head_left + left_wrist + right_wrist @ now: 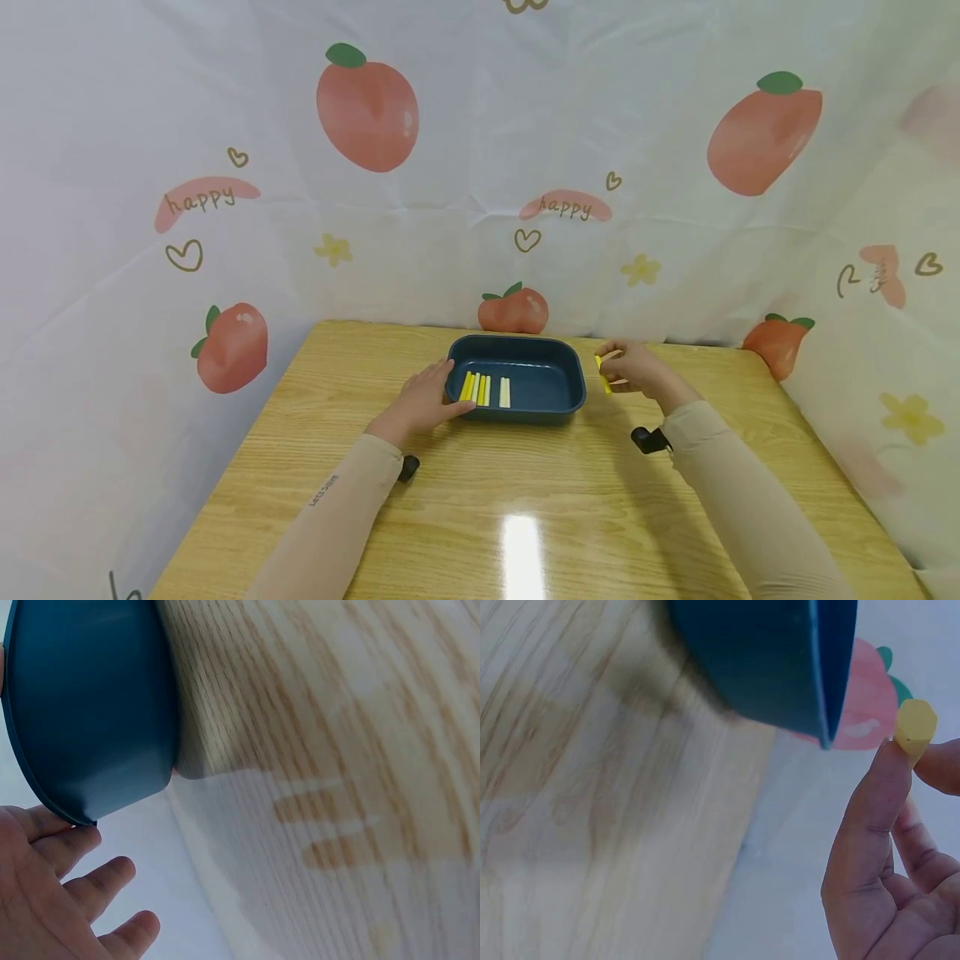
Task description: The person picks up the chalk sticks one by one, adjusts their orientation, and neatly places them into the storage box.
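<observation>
A dark blue rectangular dish [536, 385] stands toward the back of the table. Inside it, several yellow and white chalk sticks [476, 389] lie side by side at the left, and two white chalk sticks [505, 392] lie a little to their right. My left hand [426, 400] holds the dish's left end, with thumb and index finger at the rim and the other fingers spread. Just beyond the dish's right end, my right hand [636, 367] pinches a yellow chalk stick [916, 726] between thumb and index finger, apart from the dish wall.
The wooden table [480, 492] stretches in front of the dish. A white cloth [457, 125] printed with fruit hangs behind the table and along its sides. Black wrist mounts [649, 440] stick out below the sleeves.
</observation>
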Demonstrator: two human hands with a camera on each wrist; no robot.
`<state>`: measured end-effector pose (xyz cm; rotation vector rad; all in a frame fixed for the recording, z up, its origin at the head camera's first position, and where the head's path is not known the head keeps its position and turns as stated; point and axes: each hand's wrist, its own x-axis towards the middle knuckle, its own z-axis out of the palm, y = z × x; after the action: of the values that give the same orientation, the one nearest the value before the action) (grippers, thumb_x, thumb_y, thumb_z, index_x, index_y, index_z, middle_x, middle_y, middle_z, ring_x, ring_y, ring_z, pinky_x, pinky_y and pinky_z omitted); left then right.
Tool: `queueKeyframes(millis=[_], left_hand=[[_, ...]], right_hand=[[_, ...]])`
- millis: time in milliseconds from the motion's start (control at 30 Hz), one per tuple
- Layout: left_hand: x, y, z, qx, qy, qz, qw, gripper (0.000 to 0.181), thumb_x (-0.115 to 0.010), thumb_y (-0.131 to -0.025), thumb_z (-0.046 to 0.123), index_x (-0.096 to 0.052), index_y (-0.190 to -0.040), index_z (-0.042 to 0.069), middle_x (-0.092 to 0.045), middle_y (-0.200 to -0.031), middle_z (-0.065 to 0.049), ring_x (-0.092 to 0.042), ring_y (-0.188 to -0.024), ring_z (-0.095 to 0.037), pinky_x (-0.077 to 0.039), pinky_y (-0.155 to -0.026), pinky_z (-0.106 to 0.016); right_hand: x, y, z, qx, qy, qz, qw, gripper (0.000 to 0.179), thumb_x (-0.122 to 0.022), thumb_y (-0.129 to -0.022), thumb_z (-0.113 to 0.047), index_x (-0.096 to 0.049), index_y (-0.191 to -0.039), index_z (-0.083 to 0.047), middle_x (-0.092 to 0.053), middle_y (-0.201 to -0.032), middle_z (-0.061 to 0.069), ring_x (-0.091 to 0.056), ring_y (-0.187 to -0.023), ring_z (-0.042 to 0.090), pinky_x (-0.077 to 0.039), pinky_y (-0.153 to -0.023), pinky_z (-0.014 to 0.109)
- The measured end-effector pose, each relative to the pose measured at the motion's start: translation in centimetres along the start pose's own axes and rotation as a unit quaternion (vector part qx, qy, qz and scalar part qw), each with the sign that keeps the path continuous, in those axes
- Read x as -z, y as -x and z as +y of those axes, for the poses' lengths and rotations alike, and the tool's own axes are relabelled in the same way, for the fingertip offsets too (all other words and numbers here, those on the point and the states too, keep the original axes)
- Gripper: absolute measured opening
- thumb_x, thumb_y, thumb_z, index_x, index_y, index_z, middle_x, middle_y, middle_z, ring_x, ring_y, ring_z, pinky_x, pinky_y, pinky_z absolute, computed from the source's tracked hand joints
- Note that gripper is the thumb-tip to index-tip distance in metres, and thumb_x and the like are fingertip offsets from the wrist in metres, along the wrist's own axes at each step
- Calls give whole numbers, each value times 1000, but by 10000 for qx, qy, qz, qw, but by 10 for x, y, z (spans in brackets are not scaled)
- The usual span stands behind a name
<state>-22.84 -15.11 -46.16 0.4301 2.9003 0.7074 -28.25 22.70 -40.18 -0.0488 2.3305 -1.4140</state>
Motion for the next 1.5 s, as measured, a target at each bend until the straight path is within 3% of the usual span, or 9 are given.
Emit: queueKeyframes(millis=[300,500,833,1100,1267,1500], left_hand=[[-2,0,-2,40,-19,34,10000,98,-62,-91,62,-22,-160,5,-20,-165,-14,-21,-151,-34,-15,-120,-58],[-1,1,-2,9,-21,-7,10000,97,-61,-93,61,-21,-160,4,-19,-165,-14,-20,-151,-35,-15,-120,-58],[-1,1,-3,-13,-17,-34,10000,97,-61,-93,61,-21,-159,3,-19,-165,-15,-21,-150,-36,-16,-119,-59],[-2,1,-4,-28,-11,-26,10000,97,-61,-92,62,-21,-160,4,-19,-165,-14,-21,-151,-35,-16,-119,-59],[-2,0,-3,14,-44,-52,10000,97,-61,-92,62,-21,-160,4,-19,-165,-14,-21,-151,-35,-16,-119,-58],[0,-2,-1,29,-73,-67,9999,98,-61,-92,62,-19,-160,5,-17,-166,-13,-20,-151,-34,-15,-120,-58]], right_hand=[[-13,-1,-21,-6,46,-84,10000,45,-56,-96,-4,-43,-138,3,-54,-98,10,-52,-76,18,-56,-77,37],[-25,-8,-27,-121,-19,-125,9998,48,-58,-94,-3,-43,-140,3,-56,-111,13,-54,-84,20,-56,-79,34],[-46,-22,-30,-132,-318,-245,9991,48,-57,-94,-1,-45,-140,5,-51,-97,10,-50,-78,20,-56,-75,32],[-58,-33,-27,-162,-435,-257,9986,44,-56,-96,-5,-45,-138,2,-50,-113,14,-53,-85,23,-55,-79,36],[-65,-37,-28,-174,-531,-240,9981,38,-58,-97,-6,-47,-132,2,-52,-109,13,-53,-83,23,-55,-79,36],[-73,-43,-28,-269,-641,-190,9974,42,-57,-97,-4,-46,-136,5,-52,-110,13,-55,-84,22,-56,-76,33]])
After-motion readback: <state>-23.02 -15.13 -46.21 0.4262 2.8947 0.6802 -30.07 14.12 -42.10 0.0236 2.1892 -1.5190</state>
